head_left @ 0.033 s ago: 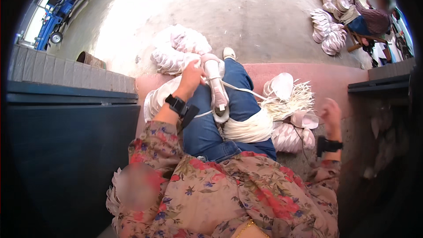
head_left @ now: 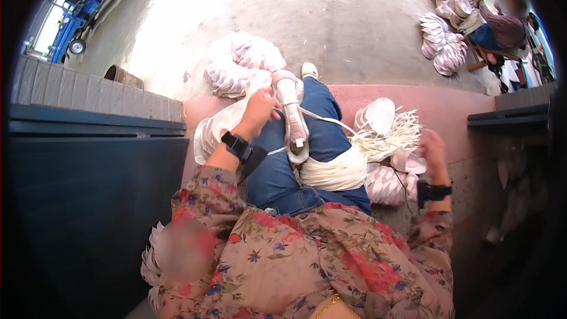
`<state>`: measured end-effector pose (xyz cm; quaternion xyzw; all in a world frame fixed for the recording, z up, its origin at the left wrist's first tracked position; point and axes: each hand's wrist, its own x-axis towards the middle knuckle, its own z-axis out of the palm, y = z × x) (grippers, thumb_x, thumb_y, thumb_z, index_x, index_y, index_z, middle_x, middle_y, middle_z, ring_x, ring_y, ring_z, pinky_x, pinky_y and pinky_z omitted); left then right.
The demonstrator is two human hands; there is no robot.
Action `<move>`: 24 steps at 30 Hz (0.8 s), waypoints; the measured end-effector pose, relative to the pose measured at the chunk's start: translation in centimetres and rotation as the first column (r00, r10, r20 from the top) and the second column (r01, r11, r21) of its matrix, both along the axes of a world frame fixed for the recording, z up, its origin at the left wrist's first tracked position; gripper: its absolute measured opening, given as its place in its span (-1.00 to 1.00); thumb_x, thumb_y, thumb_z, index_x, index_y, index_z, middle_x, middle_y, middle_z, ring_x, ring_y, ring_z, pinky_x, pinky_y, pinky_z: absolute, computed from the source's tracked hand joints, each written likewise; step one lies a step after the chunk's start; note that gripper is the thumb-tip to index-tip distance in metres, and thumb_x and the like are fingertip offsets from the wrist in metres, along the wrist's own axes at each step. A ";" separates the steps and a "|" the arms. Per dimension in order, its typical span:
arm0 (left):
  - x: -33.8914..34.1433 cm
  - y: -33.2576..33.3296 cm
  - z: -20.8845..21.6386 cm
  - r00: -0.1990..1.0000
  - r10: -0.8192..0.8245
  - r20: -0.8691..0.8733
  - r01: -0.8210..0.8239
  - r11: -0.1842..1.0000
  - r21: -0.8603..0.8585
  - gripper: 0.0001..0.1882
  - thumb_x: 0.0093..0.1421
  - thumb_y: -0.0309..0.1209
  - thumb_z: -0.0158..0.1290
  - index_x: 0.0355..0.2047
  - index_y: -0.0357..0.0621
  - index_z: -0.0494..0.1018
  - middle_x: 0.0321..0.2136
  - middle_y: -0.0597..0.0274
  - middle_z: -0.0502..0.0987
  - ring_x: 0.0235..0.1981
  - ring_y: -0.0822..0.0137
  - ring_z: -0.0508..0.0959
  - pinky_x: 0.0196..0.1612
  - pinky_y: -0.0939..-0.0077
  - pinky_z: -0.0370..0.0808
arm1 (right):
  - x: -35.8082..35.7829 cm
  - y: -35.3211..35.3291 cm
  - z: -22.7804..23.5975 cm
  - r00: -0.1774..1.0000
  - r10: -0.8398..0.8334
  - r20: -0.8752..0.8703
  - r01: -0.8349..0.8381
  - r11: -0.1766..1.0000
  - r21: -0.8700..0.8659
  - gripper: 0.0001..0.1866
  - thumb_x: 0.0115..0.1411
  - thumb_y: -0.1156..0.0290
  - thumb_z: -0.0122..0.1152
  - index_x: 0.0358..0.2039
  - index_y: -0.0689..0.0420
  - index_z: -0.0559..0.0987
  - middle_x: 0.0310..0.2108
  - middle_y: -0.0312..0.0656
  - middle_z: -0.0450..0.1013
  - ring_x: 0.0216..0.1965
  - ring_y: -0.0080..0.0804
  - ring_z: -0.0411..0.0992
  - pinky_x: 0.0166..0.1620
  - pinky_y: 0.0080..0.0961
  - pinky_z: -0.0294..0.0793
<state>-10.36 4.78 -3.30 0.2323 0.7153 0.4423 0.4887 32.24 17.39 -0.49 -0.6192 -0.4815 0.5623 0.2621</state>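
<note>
A pale pink and white shoe upper (head_left: 292, 118) lies lengthwise between my thighs, with a white lace (head_left: 325, 119) wound across it and running right. Beside its left edge is my left hand (head_left: 258, 111), fingers bent and a little apart, with nothing visible in them. Off to the right, my right hand (head_left: 434, 150) is raised near a loose pink upper (head_left: 409, 161). Its curled fingers are smeared, so I cannot make out whether they hold anything. A thick bundle of white laces (head_left: 333, 170) drapes over my right thigh, its loose ends (head_left: 396, 136) fanning beyond the knee.
Stacked shoe uppers (head_left: 251, 53) sit ahead of my left foot; more uppers (head_left: 387, 184) lie by my right thigh. A dark panel (head_left: 100, 201) stands at left. At far right a co-worker (head_left: 502, 29) sits beside other stacks (head_left: 443, 44). A blue vehicle (head_left: 82, 15) is far left.
My right hand has moved left and slightly down, closer to the loose laces. My left hand has drawn back a little along the upper. The upper stays in place on my lap.
</note>
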 end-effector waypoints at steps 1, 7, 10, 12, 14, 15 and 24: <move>0.5 -1.4 -0.4 0.996 -0.004 0.086 0.007 0.999 -0.043 -0.65 0.05 -0.45 -0.12 -0.13 -0.32 0.28 -0.56 0.24 0.44 -0.72 0.51 0.38 -0.67 0.72 0.26 | -3.2 -0.3 -1.0 0.987 0.159 -0.017 -0.159 0.982 -0.100 -0.81 0.10 0.35 -0.02 -0.28 0.10 0.42 -0.63 -0.42 0.23 -0.65 -0.73 0.19 -0.63 -0.81 0.20; 1.8 -4.4 -2.7 1.000 -0.021 0.015 0.022 0.997 -0.071 -0.81 0.08 -0.40 -0.06 -0.40 -0.28 0.43 -0.66 0.33 0.42 -0.75 0.58 0.35 -0.74 0.76 0.21 | -22.4 -4.0 -2.9 0.602 0.790 0.120 -0.783 0.554 0.283 -0.78 0.07 0.31 0.02 -0.52 0.23 0.42 -0.61 -0.21 0.36 -0.55 -0.48 0.31 -0.47 -0.50 0.28; 1.3 -3.6 -4.5 0.958 -0.104 -0.268 0.086 0.993 -0.075 -0.81 0.05 -0.39 -0.04 -0.51 -0.29 0.47 -0.71 0.23 0.44 -0.74 0.49 0.40 -0.68 0.65 0.28 | -28.1 -3.9 -3.6 0.463 0.815 0.349 -0.860 0.317 0.401 -0.81 0.05 0.32 0.01 -0.42 0.18 0.44 -0.53 -0.03 0.42 -0.46 -0.19 0.42 -0.41 -0.34 0.35; 1.4 -3.0 -4.8 0.771 -0.065 -0.634 0.127 0.991 0.052 -0.80 0.02 -0.38 -0.05 -0.55 -0.26 0.48 -0.68 0.04 0.46 -0.66 0.22 0.47 -0.57 0.43 0.37 | -30.3 -3.6 -3.3 0.381 0.719 0.581 -0.893 0.124 0.432 -0.81 0.03 0.34 0.00 -0.37 0.16 0.41 -0.51 0.03 0.42 -0.41 -0.03 0.39 -0.38 -0.23 0.36; 1.6 -2.3 -5.0 0.735 -0.059 -0.676 0.104 0.994 0.027 -0.80 0.01 -0.37 -0.05 -0.56 -0.25 0.47 -0.64 -0.02 0.45 -0.60 0.11 0.47 -0.50 0.34 0.38 | -31.3 -2.3 -3.8 0.280 0.701 0.656 -0.941 0.068 0.330 -0.81 0.03 0.34 -0.01 -0.37 0.17 0.39 -0.51 0.02 0.42 -0.41 -0.03 0.40 -0.37 -0.22 0.36; 1.6 -2.1 -5.0 0.691 -0.064 -0.720 0.090 0.996 -0.002 -0.80 0.00 -0.37 -0.06 -0.57 -0.24 0.47 -0.61 -0.08 0.44 -0.54 0.00 0.47 -0.43 0.25 0.39 | -31.8 -1.9 -4.3 0.184 0.674 0.715 -0.973 0.024 0.228 -0.81 0.04 0.34 -0.02 -0.37 0.18 0.37 -0.51 0.01 0.42 -0.41 -0.04 0.40 -0.36 -0.21 0.36; 1.1 -0.7 -4.5 0.613 -0.157 -0.774 0.129 0.987 -0.098 -0.83 0.00 -0.40 -0.09 -0.58 -0.21 0.44 -0.59 -0.05 0.45 -0.50 -0.02 0.47 -0.41 0.17 0.39 | -32.4 -1.3 -6.7 0.474 0.766 0.434 -0.881 0.418 0.223 -0.72 0.05 0.33 -0.06 -0.44 0.34 0.42 -0.45 0.17 0.40 -0.32 0.05 0.37 -0.27 -0.25 0.33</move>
